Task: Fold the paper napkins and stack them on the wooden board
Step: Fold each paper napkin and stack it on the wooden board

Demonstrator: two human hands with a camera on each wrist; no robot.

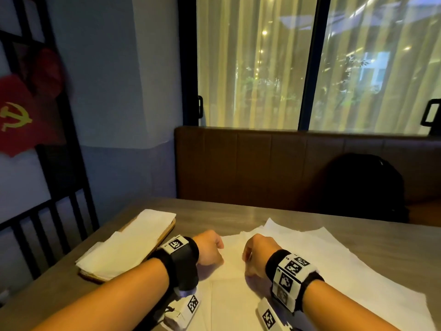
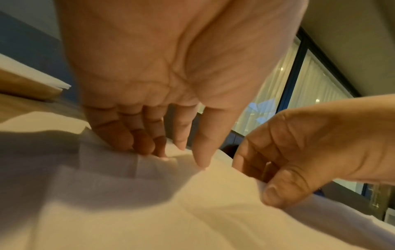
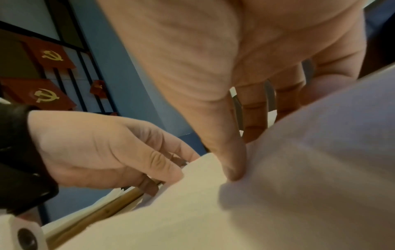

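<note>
1. At the far left of the table [image 1: 310, 217], the wooden board [image 1: 167, 231] lies with its long axis running from near-left to far-right. A stack of folded napkins [image 1: 128, 244] already covers most of it.

2. The left hand [image 1: 210, 247] sits just right of the board, knuckles up and wrist low. Its fingers [image 2: 119, 135] angle down onto the unfolded napkin [image 1: 322, 266], with the thumb set against them. It looks to be pinching a raised ridge of the paper.

3. The unfolded napkin lies flat in front of the person, spread wide to the right, with its old crease lines showing. Both hands meet it near its far-left part, so the sheet's bulk extends toward the person and to the right.

4. The right hand [image 1: 259, 255] is close beside the left, posed as its mirror. The thumb [image 3: 233, 162] presses into the paper while the fingers curl behind a lifted flap, clamped on the same sheet.

5. The left hand is nearer the board, so I judge it better placed to carry the folded piece across.
</note>
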